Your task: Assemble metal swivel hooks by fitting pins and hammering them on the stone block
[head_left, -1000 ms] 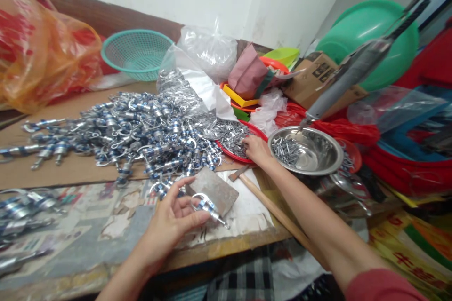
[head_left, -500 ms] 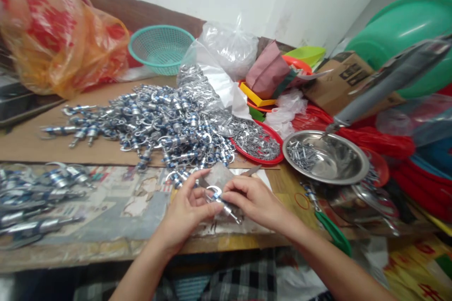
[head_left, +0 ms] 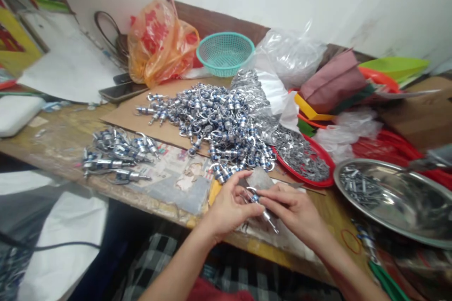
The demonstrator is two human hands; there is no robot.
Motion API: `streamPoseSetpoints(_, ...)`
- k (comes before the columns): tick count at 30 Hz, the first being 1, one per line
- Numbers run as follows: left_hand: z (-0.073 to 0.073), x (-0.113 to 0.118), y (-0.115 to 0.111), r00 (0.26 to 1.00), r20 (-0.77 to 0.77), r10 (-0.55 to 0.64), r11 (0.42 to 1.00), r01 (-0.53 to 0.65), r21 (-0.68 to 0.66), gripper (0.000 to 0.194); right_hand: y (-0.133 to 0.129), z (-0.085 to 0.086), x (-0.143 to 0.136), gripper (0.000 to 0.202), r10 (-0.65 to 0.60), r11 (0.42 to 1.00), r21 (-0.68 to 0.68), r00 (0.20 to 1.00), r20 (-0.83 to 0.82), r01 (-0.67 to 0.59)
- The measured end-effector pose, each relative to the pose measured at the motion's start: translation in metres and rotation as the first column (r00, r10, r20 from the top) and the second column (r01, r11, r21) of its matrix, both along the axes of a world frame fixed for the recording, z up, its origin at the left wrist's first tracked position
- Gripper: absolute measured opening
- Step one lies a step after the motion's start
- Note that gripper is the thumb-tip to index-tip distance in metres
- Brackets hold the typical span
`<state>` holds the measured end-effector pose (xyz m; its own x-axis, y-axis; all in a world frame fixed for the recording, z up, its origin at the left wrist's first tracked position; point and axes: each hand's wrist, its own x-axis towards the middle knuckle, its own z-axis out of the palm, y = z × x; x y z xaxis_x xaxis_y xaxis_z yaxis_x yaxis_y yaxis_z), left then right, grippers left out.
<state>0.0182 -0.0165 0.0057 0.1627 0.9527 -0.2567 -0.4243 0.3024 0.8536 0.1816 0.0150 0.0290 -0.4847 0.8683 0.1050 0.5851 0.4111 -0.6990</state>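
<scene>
Near the table's front edge, my left hand [head_left: 231,207] grips a small silver metal fitting [head_left: 264,215] with a blue band, between thumb and fingers. The fitting slants, its thin tip pointing down to the right and a curved ring at its upper end. From the right, the closed fingers of my right hand [head_left: 291,204] pinch it near the blue band; the exact contact is partly hidden. Just behind my hands lies a translucent, whitish lump [head_left: 259,178]. A large heap of similar blue-banded fittings [head_left: 219,120] covers the cardboard beyond, and a smaller group [head_left: 122,153] lies to the left.
A red plate [head_left: 331,169] of small grey metal pieces and a steel bowl [head_left: 399,216] holding metal pins stand at the right. Behind the heap are a teal basket [head_left: 226,51], an orange plastic bag [head_left: 158,47] and a clear bag [head_left: 291,51]. A phone [head_left: 123,90] lies left.
My view has turned left, so the table's left end shows and everything sits farther right in the picture. Both hands stay on the fitting, and my right fingers have shifted slightly on it.
</scene>
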Motion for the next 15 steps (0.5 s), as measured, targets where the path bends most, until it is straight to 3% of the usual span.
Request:
streamPoseSetpoints(7, 0.002, -0.002, 0.002, 1.0, -0.014, -0.01, 1.0, 0.01, -0.001, 0.073, 0.003, -0.007, -0.005, 0.017, -0.046, 0.997, 0.053, 0.999, -0.008, 0.047)
streamPoseSetpoints(11, 0.005, -0.003, 0.002, 0.998, -0.015, -0.059, 0.998, 0.059, 0.002, 0.072, -0.003, -0.005, -0.009, 0.013, -0.173, 0.983, 0.043, 0.981, -0.087, 0.177)
streamPoseSetpoints(15, 0.003, -0.005, 0.005, 0.995, -0.04, -0.091, 0.996, 0.091, -0.002, 0.073, -0.001, 0.002, -0.01, 0.008, -0.297, 0.936, -0.26, 0.93, -0.215, 0.239)
